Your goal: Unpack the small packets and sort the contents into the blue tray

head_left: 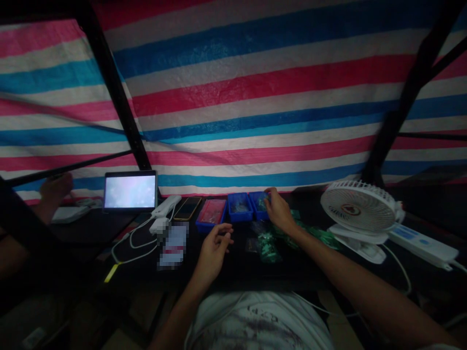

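Note:
My right hand point(279, 210) reaches over the right blue bin point(257, 212), its fingers bent and drawn together at the bin's right side; small green pieces lie inside, and whatever the fingertips hold is too dim to make out. In front of the left blue bin point(241, 216) hovers my left hand point(214, 245), with loosely curled fingers, slightly apart, and nothing visible in them. The middle bin contains small clear-looking pieces. Beside my left hand stands a blue bin with reddish contents point(211, 212). Green plastic packets point(268, 247) lie on the black table below my right hand.
A white clip fan point(359, 208) and a white power strip point(423, 246) stand at right. To the left are a phone point(188, 208), a lit tablet point(130, 190), white cables point(133, 257) and a blurred-out paper-like item point(173, 247). Another person's hand point(56, 189) shows at far left.

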`<state>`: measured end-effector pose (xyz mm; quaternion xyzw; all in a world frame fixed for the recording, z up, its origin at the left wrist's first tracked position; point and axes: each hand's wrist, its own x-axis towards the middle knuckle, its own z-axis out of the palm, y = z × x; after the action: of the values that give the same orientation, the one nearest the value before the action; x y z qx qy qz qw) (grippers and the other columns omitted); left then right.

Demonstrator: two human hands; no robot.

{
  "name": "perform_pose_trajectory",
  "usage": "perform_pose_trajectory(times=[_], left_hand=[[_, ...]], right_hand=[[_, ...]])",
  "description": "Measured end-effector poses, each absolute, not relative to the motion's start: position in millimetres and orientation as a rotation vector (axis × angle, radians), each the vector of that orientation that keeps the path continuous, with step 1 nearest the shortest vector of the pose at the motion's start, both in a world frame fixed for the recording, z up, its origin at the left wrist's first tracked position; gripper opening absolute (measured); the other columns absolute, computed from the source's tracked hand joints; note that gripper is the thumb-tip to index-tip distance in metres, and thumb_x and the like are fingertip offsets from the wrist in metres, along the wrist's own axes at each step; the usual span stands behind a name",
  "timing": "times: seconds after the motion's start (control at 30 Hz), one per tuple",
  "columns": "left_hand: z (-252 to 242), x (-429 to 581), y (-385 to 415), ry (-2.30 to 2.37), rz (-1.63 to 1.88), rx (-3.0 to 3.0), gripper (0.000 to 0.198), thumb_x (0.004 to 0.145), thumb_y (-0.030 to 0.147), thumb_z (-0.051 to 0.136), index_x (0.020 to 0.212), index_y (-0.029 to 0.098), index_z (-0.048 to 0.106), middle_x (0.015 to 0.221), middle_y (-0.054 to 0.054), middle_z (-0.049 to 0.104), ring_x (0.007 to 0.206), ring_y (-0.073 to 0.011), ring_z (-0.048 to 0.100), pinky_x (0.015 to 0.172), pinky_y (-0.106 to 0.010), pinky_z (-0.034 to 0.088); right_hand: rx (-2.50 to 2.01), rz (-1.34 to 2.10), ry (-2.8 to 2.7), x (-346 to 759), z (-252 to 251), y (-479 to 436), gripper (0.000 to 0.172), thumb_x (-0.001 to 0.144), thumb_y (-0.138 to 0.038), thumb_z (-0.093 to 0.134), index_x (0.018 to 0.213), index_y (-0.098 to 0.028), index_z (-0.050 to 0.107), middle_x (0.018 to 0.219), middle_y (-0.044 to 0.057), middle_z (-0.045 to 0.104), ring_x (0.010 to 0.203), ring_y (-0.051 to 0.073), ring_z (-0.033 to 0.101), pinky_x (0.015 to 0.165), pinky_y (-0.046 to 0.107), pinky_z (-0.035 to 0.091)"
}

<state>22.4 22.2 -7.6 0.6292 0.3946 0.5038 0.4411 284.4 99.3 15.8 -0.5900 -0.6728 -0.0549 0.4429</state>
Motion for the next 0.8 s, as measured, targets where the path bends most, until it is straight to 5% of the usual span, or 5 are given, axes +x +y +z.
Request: perform_pose_trajectory(times=[0.3,0.67,0.8], left_hand=[[-10.1,22.1,22.1,0.985,1.245,1.553,0.034,0.092,0.041,0.061,0.117,0.019,0.062,0.115,-0.012,0.068,0.085,-0.0193,0.068,0.062,-0.025,0.049],[-6.4,22.5,22.0,1.003,1.251,1.541,0.036,0.09,0.044,0.063,0.116,0.019,0.064,0.115,-0.012,0.069,0.084,-0.0196,0.069,0.062,-0.025,0.05],[-5.7,23.2,21.8,1.001,1.252,1.536,0.035,0.091,0.044,0.064,0.116,0.019,0.064,0.114,-0.012,0.07,0.083,-0.0189,0.069,0.062,-0.025,0.05]], right_hand=[[-1.396,-0.181,-1.715,287.8,12.1,103.7,0.017,0.093,-0.015,0.042,0.102,-0.019,0.055,0.099,0.01,0.065,0.093,0.025,0.063,0.082,0.034,0.046],[-1.463,-0.314,-1.801,273.5,25.1,87.0,0.027,0.096,-0.026,0.055,0.12,-0.017,0.061,0.119,0.015,0.061,0.113,0.03,0.056,0.096,0.039,0.044],[-1.347,-0.13,-2.046,264.1,29.2,77.3,0.019,0.102,-0.031,0.047,0.106,-0.021,0.062,0.092,0.005,0.07,0.085,0.021,0.066,0.077,0.029,0.046]])
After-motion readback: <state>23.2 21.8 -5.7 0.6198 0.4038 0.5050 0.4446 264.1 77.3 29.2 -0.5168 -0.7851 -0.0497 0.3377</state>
